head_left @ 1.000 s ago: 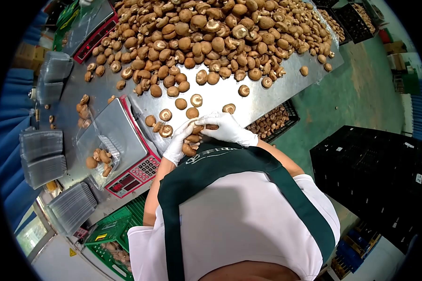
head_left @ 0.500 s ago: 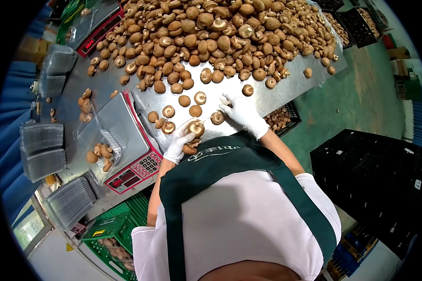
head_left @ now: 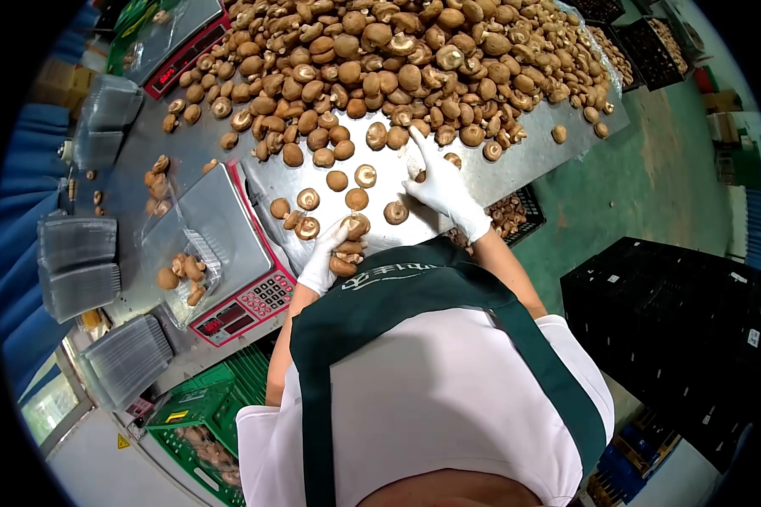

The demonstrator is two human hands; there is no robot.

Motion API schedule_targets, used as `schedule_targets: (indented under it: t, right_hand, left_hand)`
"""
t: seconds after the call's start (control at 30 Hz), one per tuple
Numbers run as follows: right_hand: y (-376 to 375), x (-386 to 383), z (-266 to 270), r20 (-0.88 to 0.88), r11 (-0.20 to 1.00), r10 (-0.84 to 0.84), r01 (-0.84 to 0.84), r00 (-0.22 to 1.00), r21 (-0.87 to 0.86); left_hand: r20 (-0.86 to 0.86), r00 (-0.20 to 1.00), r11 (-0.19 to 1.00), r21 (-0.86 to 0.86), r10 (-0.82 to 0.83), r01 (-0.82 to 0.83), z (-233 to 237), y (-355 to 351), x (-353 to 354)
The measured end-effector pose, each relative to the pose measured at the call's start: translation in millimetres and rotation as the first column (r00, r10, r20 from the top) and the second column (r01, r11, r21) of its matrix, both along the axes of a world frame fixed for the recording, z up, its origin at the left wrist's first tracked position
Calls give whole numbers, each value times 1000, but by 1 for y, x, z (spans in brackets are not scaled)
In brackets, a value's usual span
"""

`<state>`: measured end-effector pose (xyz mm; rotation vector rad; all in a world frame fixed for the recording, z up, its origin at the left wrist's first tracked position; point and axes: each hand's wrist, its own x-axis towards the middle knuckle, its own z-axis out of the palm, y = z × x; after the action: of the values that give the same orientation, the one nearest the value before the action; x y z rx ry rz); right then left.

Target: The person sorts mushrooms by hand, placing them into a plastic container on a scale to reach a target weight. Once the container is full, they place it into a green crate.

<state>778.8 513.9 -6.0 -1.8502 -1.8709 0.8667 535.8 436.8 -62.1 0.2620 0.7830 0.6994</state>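
The right hand (head_left: 439, 182) has left the left hand (head_left: 325, 257), beside which it worked a second ago, and has moved farther out over the counter (head_left: 473, 173) than half a second ago. One outstretched finger has come up to the near edge of the mushroom pile (head_left: 482, 63); contact is unclear. A loose mushroom (head_left: 396, 212) now shows where the right hand was at first. The top mushroom (head_left: 358, 225) in the left hand, pale underside up half a second ago, now shows mostly brown cap.
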Motion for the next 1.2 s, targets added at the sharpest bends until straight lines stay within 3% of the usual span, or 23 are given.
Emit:
schedule_targets:
  t: [0.1,0.17,0.23,0.3,0.37,0.43,0.47,0.5,0.57,0.63,0.67,0.7,0.77,0.8,0.87,0.9,0.93,0.97,1.03,1.07,1.1,1.17,1.2]
  right_hand:
    - [-5,3,0,299,987,156,-135,941,-89]
    - [-9,1,2,251,987,139,-112,958,-119]
    - [-12,-7,3,-34,988,-89,84,995,-133]
    - [-21,-30,5,-611,984,-175,159,772,-81]
    - [-26,-51,-8,-466,948,126,32,876,317]
    - [-36,-67,19,-475,921,390,-327,789,213]
    - [-38,-75,15,-432,839,543,-490,720,238]
    - [-44,-80,15,-333,803,588,-482,738,350]
    - [-43,-81,15,-331,772,589,-391,738,501]
    - [-41,-78,9,-541,909,415,-348,731,227]
    - [-35,-73,19,-679,920,195,-371,708,-123]
    - [-30,-78,-5,-811,966,171,-257,559,27]
    - [-25,-74,-1,-843,993,72,-114,533,13]
    - [-21,-69,4,-793,987,-57,-85,606,-136]
    - [-10,-58,-2,-612,998,-30,-5,790,-55]
    - [-6,-51,0,-542,997,-49,12,839,-71]
    - [-3,-47,11,-535,988,-115,42,837,-147]
    - [5,-41,-9,-462,998,-66,57,884,-34]
    - [19,-36,-11,-401,994,-19,62,916,95]
    - [30,-35,-9,-322,977,47,23,945,211]
    - [39,-35,-9,-186,967,59,-10,981,256]
    - [60,-40,-16,-138,970,43,-8,990,244]
    - [72,-44,-25,-76,942,87,-57,993,330]
  left_hand:
    - [35,995,975,-207,88,-79,-2,2,-1]
    - [30,992,977,-182,121,-114,-6,-1,0]
    - [82,992,984,-156,100,-86,-16,-1,-3]
    - [123,989,991,-113,86,-72,-13,1,-4]
    - [210,978,998,-67,5,10,-35,3,-11]
    - [295,953,997,-58,72,-57,-29,4,-1]
    - [171,970,982,-98,175,-160,-19,4,6]
    - [301,938,976,-181,172,-121,-18,3,2]
    - [243,939,966,-147,244,-213,-27,-1,-1]
    - [461,866,972,-206,196,-111,-27,-2,-12]
    - [413,906,996,-21,91,-90,-23,2,-14]
    - [414,891,979,-158,187,-132,-16,-3,-12]
    - [369,889,959,-188,271,-214,-8,-2,-27]
    - [487,835,967,-156,254,-203,-6,3,-39]
    - [328,827,881,-40,457,-471,85,3,-48]
    - [430,780,877,-63,454,-476,62,-3,-97]
    - [576,574,762,-140,582,-633,97,1,-101]
    - [364,749,716,251,554,-651,108,-7,-132]
    - [-125,555,488,658,822,-574,121,-22,-176]
    - [-294,341,403,859,893,-315,121,-21,-197]
    - [-509,162,532,830,846,-168,125,-24,-212]
    - [-586,-359,674,505,726,540,111,-26,-237]
    - [-638,-431,740,353,638,573,101,-25,-235]
